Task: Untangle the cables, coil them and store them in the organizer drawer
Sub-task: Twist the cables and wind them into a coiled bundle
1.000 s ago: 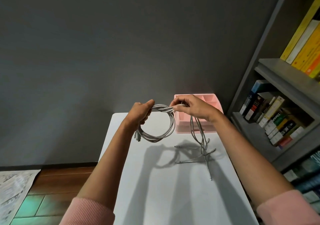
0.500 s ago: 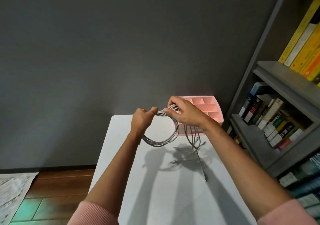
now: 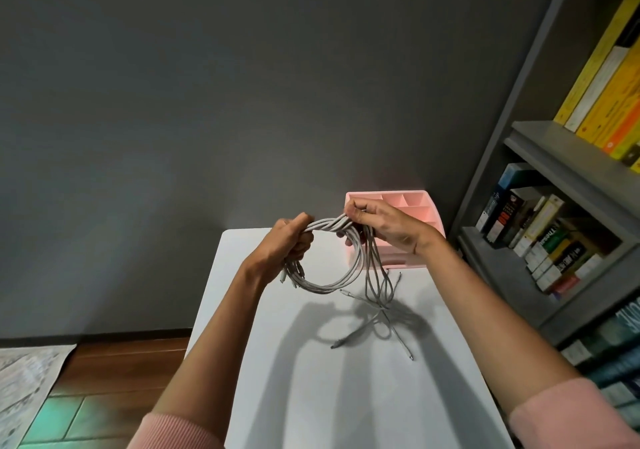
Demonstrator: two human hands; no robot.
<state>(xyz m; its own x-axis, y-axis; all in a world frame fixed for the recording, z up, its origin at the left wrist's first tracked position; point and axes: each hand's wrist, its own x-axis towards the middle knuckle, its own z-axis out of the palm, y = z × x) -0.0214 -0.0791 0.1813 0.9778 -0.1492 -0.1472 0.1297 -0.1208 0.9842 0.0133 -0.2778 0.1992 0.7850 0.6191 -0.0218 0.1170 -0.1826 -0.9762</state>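
Above the white table I hold a bundle of grey cables wound into a round coil. My left hand grips the coil's left side, fingers curled round the strands. My right hand pinches the twisted top of the coil. Loose cable ends hang down from my right hand and trail onto the table, their plugs lying spread out. The pink organizer drawer, with several open compartments, stands at the table's far right edge, just behind my right hand.
A grey bookshelf full of books stands close to the table's right side. A dark grey wall is behind the table. On the left, a wooden floor with a patterned rug lies below.
My hands rose slightly and my right hand wound the strands further over the top of the coil. The loose ends on the table shifted and lie more spread out.
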